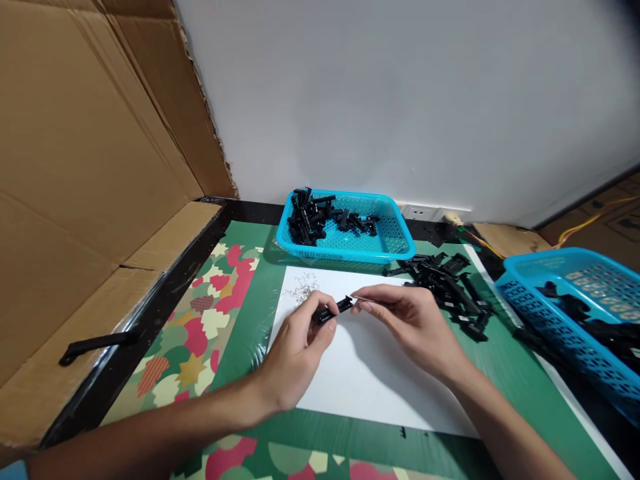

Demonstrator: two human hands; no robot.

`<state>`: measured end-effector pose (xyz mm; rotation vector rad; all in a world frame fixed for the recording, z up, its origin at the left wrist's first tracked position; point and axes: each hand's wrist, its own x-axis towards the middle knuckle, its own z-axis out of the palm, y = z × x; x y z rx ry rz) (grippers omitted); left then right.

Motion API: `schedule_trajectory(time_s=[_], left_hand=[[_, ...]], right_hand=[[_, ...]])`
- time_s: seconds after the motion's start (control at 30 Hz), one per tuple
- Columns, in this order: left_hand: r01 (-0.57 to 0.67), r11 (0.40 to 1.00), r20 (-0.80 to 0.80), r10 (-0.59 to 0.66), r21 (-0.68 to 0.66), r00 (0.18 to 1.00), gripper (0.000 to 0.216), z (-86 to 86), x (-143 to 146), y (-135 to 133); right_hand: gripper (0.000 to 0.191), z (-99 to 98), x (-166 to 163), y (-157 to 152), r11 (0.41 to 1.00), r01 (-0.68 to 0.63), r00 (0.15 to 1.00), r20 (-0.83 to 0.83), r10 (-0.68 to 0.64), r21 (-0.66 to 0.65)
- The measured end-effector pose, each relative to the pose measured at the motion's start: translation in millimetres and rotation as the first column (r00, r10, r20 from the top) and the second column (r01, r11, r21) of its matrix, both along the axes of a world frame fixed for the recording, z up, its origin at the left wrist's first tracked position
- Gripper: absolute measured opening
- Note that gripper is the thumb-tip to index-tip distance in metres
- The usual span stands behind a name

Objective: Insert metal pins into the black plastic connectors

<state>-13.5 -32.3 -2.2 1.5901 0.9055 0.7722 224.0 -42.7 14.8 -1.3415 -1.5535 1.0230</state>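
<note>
Above the white paper (370, 380), my left hand (300, 353) pinches a small black plastic part (327, 315) between thumb and fingers. Its far end points toward my right hand (410, 320), whose thumb and forefinger are closed on a thin metal tool (373, 301) that looks like tweezers, mostly hidden by the fingers. The tool's tip is close to the end of the black part; whether they touch I cannot tell. A loose pile of small thin metal wire pieces (303, 288) lies on the paper just beyond my left hand.
A blue basket (350, 255) of black parts stands against the wall. Black parts (450, 283) lie heaped on the green mat (505, 373) at right, beside another blue basket (530, 313). Cardboard (90, 133) rises at left; a black strip (97, 343) lies there. A socket (420, 212) is behind.
</note>
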Motion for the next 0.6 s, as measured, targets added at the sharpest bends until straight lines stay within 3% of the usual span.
schedule_trajectory(time_s=[0.33,0.6], left_hand=[[0.063,0.992,-0.06,-0.057,0.108,0.997,0.024,5.0,3,0],[0.009,0.992,-0.027,-0.006,0.126,1.0,0.026,5.0,3,0]], right_hand=[[0.019,4.9,-18,-12,0.988,-0.13,0.986,-0.118,0.12,-0.087],[0.019,4.8,-19,-9,0.992,-0.103,0.994,-0.03,0.102,-0.067]])
